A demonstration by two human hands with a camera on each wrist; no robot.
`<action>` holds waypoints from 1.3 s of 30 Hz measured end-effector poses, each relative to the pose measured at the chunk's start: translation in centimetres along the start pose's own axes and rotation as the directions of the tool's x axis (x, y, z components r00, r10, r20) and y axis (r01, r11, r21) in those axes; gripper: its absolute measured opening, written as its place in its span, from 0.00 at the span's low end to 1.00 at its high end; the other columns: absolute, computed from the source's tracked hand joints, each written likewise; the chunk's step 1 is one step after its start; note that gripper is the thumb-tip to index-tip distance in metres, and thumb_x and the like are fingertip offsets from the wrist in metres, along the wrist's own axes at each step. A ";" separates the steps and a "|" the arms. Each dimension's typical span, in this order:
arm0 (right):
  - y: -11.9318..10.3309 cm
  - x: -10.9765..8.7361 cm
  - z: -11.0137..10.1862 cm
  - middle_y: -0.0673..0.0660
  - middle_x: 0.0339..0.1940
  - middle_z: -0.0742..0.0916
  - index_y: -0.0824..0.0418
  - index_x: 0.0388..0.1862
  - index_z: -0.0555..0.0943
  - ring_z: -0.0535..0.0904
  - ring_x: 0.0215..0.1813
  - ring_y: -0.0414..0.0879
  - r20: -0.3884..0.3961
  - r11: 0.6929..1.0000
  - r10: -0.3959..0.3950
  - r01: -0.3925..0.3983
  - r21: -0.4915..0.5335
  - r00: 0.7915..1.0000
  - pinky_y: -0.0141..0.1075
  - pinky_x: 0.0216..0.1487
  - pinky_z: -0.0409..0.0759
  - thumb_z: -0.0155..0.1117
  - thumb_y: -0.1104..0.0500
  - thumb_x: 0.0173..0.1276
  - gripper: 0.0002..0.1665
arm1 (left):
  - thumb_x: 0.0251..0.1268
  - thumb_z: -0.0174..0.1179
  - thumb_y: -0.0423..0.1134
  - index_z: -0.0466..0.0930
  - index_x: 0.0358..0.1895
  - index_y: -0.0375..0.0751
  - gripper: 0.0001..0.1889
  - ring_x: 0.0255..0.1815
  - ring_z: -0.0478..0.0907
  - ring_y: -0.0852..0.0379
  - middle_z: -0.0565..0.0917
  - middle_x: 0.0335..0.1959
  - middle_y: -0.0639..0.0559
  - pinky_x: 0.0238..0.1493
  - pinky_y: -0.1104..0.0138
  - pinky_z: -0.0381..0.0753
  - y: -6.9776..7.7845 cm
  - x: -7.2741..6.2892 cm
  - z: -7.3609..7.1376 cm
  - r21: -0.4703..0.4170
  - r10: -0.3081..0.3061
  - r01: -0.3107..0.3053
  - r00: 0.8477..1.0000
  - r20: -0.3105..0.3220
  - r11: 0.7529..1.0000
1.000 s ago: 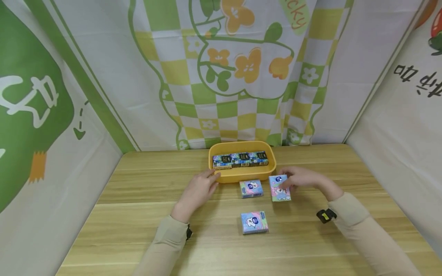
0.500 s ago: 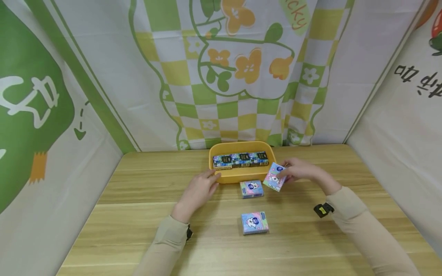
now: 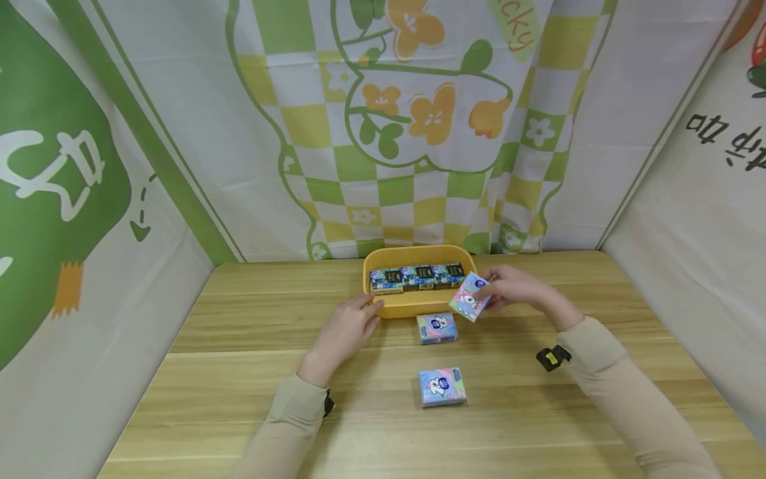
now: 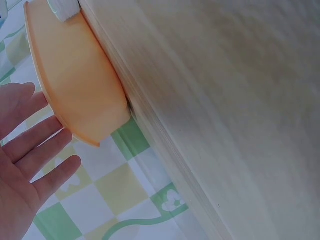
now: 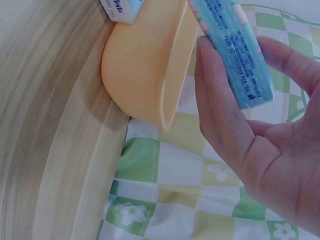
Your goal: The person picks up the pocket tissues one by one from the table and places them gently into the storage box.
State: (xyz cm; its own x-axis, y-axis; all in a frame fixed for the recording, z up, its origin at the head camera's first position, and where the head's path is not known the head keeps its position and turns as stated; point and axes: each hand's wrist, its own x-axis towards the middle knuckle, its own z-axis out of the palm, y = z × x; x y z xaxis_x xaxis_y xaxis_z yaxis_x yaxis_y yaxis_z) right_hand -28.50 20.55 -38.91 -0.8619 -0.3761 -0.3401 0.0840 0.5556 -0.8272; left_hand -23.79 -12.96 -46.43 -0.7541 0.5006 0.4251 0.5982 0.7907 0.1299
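Observation:
My right hand pinches a blue-and-pink tissue pack between thumb and fingers, tilted, at the front right corner of a yellow plastic bin. In the right wrist view, the pack's printed narrow side faces the camera. With fingers extended, my left hand touches the bin's front left rim; the left wrist view shows those fingers spread beside the bin wall. Inside the bin, three dark-topped packs stand in a row along the back.
One pastel tissue pack lies just in front of the bin, and another lies nearer on the wooden table. Behind the bin hangs a green-and-yellow checkered curtain. Printed fabric walls flank both sides.
My right hand has raised the tissue pack and carried it left and away from me, from the table beside the bin to its rim, tilting it. The left hand has stayed put.

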 end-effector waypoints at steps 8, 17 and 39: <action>-0.5 0.6 0.0 0.64 0.37 0.84 0.77 0.52 0.65 0.84 0.32 0.45 -0.009 1.000 0.001 -0.001 0.031 1.000 0.38 0.41 0.87 0.63 0.63 0.61 0.27 | 0.63 0.61 0.36 0.80 0.55 0.37 0.17 0.55 0.78 0.41 0.80 0.55 0.36 0.58 0.53 0.79 -0.1 0.0 0.2 0.009 0.002 -0.002 1.000 -0.004 1.000; -0.8 1.5 -0.1 0.63 0.36 0.84 0.76 0.51 0.65 0.85 0.33 0.48 -0.024 0.997 -0.007 0.009 0.071 1.000 0.39 0.41 0.87 0.64 0.64 0.60 0.26 | 0.63 0.61 0.36 0.80 0.54 0.37 0.17 0.55 0.79 0.41 0.80 0.55 0.36 0.58 0.53 0.79 -0.1 -0.1 0.2 0.009 0.004 -0.004 1.000 -0.010 1.000; -1.4 2.9 -0.3 0.62 0.38 0.85 0.75 0.61 0.60 0.84 0.44 0.56 -0.034 0.999 0.012 -0.011 0.047 0.999 0.38 0.44 0.86 0.63 0.59 0.64 0.35 | 0.61 0.63 0.35 0.80 0.54 0.36 0.17 0.54 0.79 0.41 0.80 0.54 0.35 0.57 0.53 0.79 -0.1 0.0 0.2 0.015 0.019 -0.019 1.000 -0.019 1.000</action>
State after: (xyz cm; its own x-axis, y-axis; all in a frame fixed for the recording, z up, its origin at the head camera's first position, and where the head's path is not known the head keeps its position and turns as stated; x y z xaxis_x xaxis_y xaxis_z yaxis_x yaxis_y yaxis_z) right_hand -31.23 18.88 -38.60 -0.8774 -0.3435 -0.3348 0.1164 0.5245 -0.8434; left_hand -23.87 -13.01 -46.63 -0.7370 0.5091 0.4445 0.6084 0.7862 0.1083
